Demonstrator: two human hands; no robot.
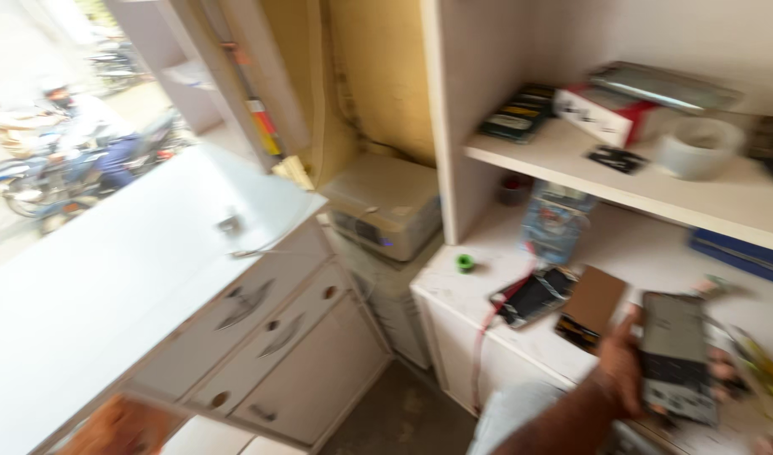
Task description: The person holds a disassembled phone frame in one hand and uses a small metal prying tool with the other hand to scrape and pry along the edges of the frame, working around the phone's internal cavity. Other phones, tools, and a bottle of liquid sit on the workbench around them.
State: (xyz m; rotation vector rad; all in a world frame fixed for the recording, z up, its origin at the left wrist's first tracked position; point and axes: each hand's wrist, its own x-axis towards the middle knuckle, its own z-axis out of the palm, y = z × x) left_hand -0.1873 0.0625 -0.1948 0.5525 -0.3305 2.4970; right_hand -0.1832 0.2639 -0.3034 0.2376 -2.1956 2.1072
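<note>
Here the person's right hand (629,371) is gripping a flat grey device (677,354), something like a car stereo unit or a bare electronics chassis, with the thumb on its near edge and the fingers wrapping round the far side. The device is lying low over the white workbench (454,291), seemingly resting on it, so the hand appears to be steadying it more than carrying it. The motion blur is making finer detail of the grip hard to read.

Just beside the device, to its left, a brown cardboard piece (593,305) is lying flat, and next to that a dark phone-like panel (534,295) is sitting with a red wire (485,337) trailing over the bench edge. A small green roll (465,263) is standing nearer the corner, well apart from the hand.

Above the bench, a shelf (572,164) is holding a red and white box (601,114), a roll of white tape (698,147) and some dark packets, kept near the work.

At the lower left an orange-brown blurred shape is showing near the white drawer cabinet (268,337); it may be the left hand, but whether it is one, or open or closed, cannot be told.
</note>
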